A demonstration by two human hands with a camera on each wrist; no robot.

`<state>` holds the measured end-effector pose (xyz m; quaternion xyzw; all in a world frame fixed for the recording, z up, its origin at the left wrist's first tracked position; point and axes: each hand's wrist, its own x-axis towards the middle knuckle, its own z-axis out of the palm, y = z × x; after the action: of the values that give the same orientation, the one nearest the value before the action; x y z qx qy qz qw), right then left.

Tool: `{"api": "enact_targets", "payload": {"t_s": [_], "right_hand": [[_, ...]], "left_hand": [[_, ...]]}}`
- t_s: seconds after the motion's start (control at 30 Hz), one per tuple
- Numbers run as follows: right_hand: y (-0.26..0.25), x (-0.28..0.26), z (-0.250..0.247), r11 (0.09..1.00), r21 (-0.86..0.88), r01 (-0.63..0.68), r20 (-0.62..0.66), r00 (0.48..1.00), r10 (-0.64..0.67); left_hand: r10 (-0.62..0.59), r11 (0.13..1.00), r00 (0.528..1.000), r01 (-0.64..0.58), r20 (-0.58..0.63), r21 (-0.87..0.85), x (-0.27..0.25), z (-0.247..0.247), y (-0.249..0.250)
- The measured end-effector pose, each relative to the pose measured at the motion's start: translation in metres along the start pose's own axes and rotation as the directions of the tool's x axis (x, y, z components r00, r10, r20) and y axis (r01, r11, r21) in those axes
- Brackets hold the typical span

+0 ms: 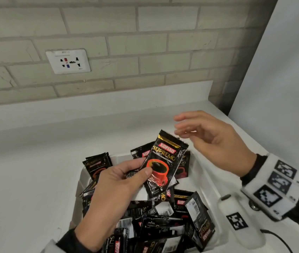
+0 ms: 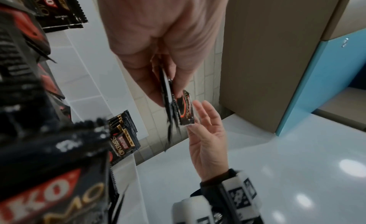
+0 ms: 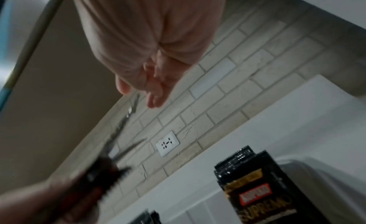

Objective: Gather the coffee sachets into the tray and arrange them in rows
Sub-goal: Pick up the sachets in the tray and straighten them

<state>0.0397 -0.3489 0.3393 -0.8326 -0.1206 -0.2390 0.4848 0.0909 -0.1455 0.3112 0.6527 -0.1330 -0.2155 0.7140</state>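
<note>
White counter (image 1: 35, 170) with a low upstand along the brick wall, running into a corner at the right. One white tray (image 1: 206, 181) sits directly on it, toward the front edge, out from the upstand. Tray's heaped with black sachets (image 1: 163, 225), a few standing against its far wall. A black cable (image 1: 277, 239) lies on the counter just right of the tray.

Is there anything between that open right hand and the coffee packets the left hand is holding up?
Nothing: the head view shows only bare air between the right hand and the held sachets.
</note>
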Motion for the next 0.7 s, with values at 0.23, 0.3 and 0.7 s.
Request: {"api": "enact_targets", "payload": {"t_s": [0.23,0.3,0.7], "right_hand": [[-0.026,0.017,-0.004,0.935,0.010,-0.353,0.184,0.920,0.346],[-0.027,0.020,-0.004,0.931,-0.044,-0.364,0.174,0.914,0.365],[0.016,0.026,-0.020,0.665,-0.714,-0.218,0.257,0.802,0.539]], "left_hand": [[0.166,0.968,0.984,-0.150,-0.065,0.200,0.002,0.002,0.001],[0.179,0.965,0.980,-0.159,-0.082,0.209,0.001,0.002,0.001],[0.167,0.985,0.953,-0.152,-0.254,0.079,0.004,-0.031,0.008]]}}
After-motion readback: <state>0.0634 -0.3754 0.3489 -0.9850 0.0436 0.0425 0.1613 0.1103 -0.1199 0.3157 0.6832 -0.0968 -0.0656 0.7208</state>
